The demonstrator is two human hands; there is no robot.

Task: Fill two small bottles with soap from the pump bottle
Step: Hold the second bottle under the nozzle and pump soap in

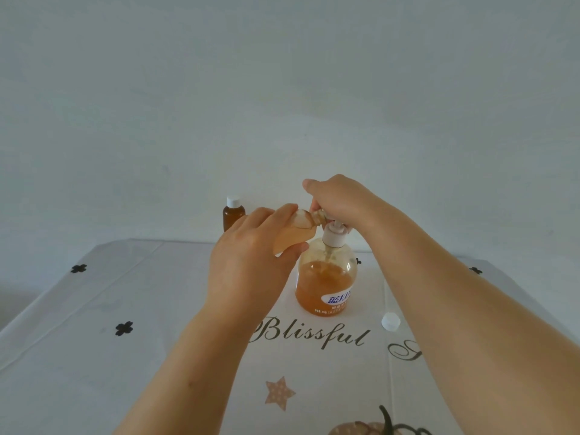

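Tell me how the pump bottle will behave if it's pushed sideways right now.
Probably steady: the pump bottle is squat, wide-based and largely full of soap, so likely fairly heavy. It may slide rather than tip, since the tablecloth looks smooth. The right hand gripping its pump likely pins it.

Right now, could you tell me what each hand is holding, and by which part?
The left hand grips the uncapped small bottle round its body; the right hand curls over the pump head.

The left hand (251,259) holds a small bottle (295,235) tilted, its mouth at the nozzle of the pump bottle (326,277). The right hand (339,199) rests on the pump head. A loose white cap (390,321) lies on the table (125,309).
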